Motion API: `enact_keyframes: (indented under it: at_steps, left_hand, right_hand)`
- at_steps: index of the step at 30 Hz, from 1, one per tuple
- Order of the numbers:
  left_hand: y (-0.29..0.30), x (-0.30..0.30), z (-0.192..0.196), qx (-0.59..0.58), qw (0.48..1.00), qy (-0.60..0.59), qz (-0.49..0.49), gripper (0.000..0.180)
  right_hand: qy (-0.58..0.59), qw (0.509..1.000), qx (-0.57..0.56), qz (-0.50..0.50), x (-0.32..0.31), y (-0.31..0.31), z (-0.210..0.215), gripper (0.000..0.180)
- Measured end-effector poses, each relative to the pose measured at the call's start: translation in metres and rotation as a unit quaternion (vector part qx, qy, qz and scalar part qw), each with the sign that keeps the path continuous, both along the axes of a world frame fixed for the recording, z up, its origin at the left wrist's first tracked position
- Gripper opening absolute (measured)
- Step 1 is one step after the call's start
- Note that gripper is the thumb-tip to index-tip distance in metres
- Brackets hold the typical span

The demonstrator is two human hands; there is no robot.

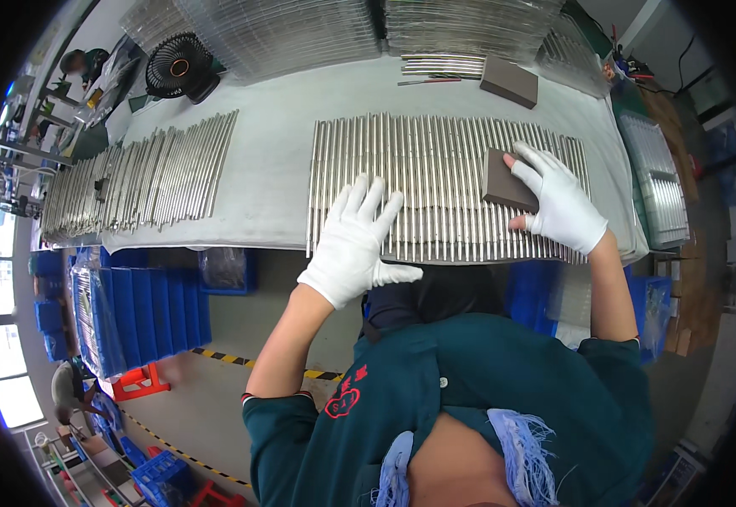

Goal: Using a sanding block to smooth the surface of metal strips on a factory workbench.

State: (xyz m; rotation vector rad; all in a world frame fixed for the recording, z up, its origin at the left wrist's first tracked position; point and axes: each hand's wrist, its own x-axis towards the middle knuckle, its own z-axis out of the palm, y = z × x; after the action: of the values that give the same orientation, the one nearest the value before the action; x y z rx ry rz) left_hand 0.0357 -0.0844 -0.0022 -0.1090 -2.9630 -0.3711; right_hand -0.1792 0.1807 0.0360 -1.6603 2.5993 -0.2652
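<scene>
A broad row of thin silvery metal rods (435, 169) lies side by side on the cloth-covered table in front of me. My left hand (347, 241), in a white glove, rests flat on the left part of the row with its fingers spread. In my right hand (564, 203) is a brown rectangular block (503, 182), lying flat on top of the rods toward the right end. The thumb and one finger grip the block's right side, and their bare tips stick out of the white glove.
More metal rods (144, 177) lie at the left. Behind are a second brown block (510, 82), a few rods (444, 65), stacked clear plastic trays (469, 29) and a black fan (179, 68). A clear tray (659, 177) sits at the right edge. Blue bins (152, 313) stand below left.
</scene>
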Motion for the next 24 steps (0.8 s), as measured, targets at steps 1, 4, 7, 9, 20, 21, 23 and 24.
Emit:
enact_keyframes:
  at_steps: [1,4,7,9,20,21,23,24]
  left_hand:
    - [0.008,0.000,0.001,-0.006,1.000,0.005,-0.009,0.111]
    - [0.011,-0.007,-0.011,-0.007,0.999,0.042,-0.004,0.108]
    - [0.010,-0.008,-0.010,-0.018,0.999,0.045,-0.007,0.106]
    - [0.009,-0.007,-0.002,-0.007,0.999,0.023,-0.023,0.103]
    - [-0.078,-0.112,-0.025,0.001,0.997,0.074,-0.022,0.047]
    - [-0.079,-0.122,-0.024,0.020,0.997,0.080,-0.009,0.044]
    - [-0.077,-0.132,-0.026,0.041,0.991,0.127,0.009,0.035]
    - [-0.076,-0.134,-0.024,0.042,0.992,0.122,0.011,0.035]
  right_hand:
    - [0.026,1.000,-0.007,-0.010,0.002,-0.001,-0.001,0.087]
    - [-0.031,0.999,-0.023,-0.037,-0.003,-0.007,0.002,0.085]
    - [-0.079,0.973,-0.194,-0.102,-0.015,0.000,-0.001,0.083]
    - [-0.094,0.928,-0.330,-0.142,-0.045,0.008,-0.012,0.081]
    - [-0.124,0.711,-0.630,-0.285,-0.176,0.014,-0.041,0.077]
    - [-0.137,0.708,-0.631,-0.286,-0.175,0.011,-0.049,0.079]
    - [-0.133,0.730,-0.608,-0.283,-0.174,0.012,-0.058,0.079]
    - [-0.129,0.751,-0.585,-0.280,-0.170,0.012,-0.063,0.079]
